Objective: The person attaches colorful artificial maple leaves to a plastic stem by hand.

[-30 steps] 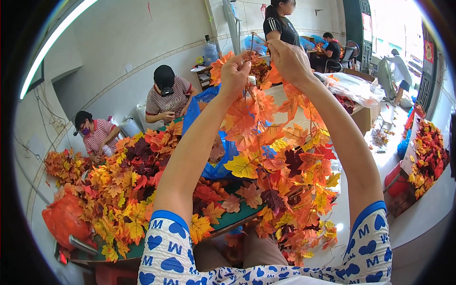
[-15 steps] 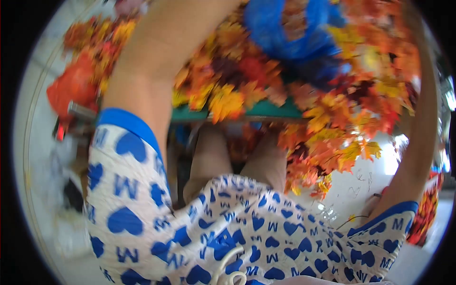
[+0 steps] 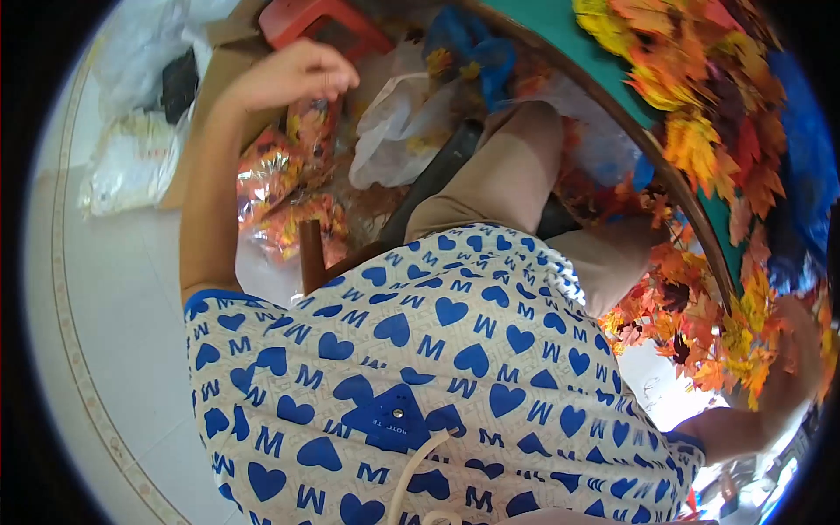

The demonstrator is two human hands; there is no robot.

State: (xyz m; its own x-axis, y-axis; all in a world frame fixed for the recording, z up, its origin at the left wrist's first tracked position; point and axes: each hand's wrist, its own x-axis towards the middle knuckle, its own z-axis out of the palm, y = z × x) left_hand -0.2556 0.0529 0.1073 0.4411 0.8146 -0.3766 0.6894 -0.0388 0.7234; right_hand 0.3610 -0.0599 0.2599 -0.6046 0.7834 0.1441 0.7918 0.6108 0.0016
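My left hand (image 3: 308, 72) is raised at the upper left, its fingers curled together and nothing visible in them. It hovers over clear bags (image 3: 278, 171) of orange and red artificial maple leaves, near a red plastic object (image 3: 325, 24) and a white plastic bag (image 3: 385, 131). At the right edge, my right hand (image 3: 794, 346) is smeared by motion beside yellow and orange artificial maple leaves (image 3: 691, 144). Its fingers cannot be made out. Those leaves lie heaped on a green tabletop (image 3: 560, 22) and hang over its brown rim.
An open cardboard box (image 3: 197, 118) stands at the left, with crumpled clear and white plastic bags (image 3: 131, 162) beside it. Blue plastic (image 3: 801, 149) lies behind the leaf heap. My legs (image 3: 490, 179) are beside the curved table edge. A brown wooden post (image 3: 311, 254) rises by my left side.
My view has swung left, so the table and leaves now sit at the right. Both hands, earlier out of view, now show; bags of leaves and a cardboard box have come into sight.
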